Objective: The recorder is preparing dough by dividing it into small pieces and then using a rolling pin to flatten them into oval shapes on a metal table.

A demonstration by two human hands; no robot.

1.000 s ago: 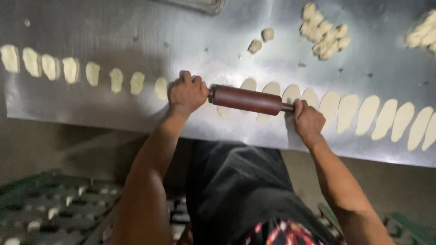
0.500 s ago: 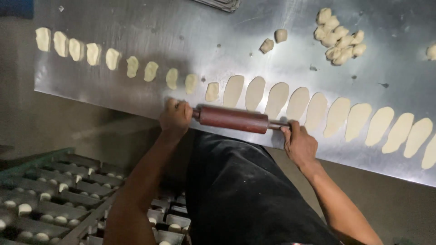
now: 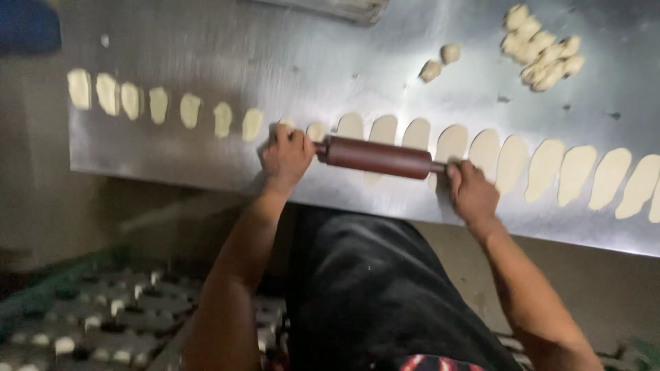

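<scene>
Both hands grip a dark reddish-brown rolling pin that lies across the near part of a steel counter, tilted slightly so its right end sits a little closer to the person. The left hand is closed around the handle at the pin's left end, fingers curled over the top and knuckles facing up. The right hand is closed around the thin handle at the right end, which is mostly hidden inside the fist.

The pin rests on a row of flattened dough pieces – long pale ovals laid side by side, running from under the pin out to the right edge of the view. The ovals just behind the pin show their far ends above it; their near ends are covered by the roller. To the left of the left hand the same line carries on as a row of small dough lumps, thicker and shorter, spaced a little apart and reaching toward the counter's left end.

Farther back on the counter, two loose dough bits lie close together, and to their right a heap of dough pieces is piled up – well apart from the pin. A blue object, blurred, shows at the top left corner. Below the counter's edge is the person's dark apron or garment, and at lower left a green crate, out of focus
</scene>
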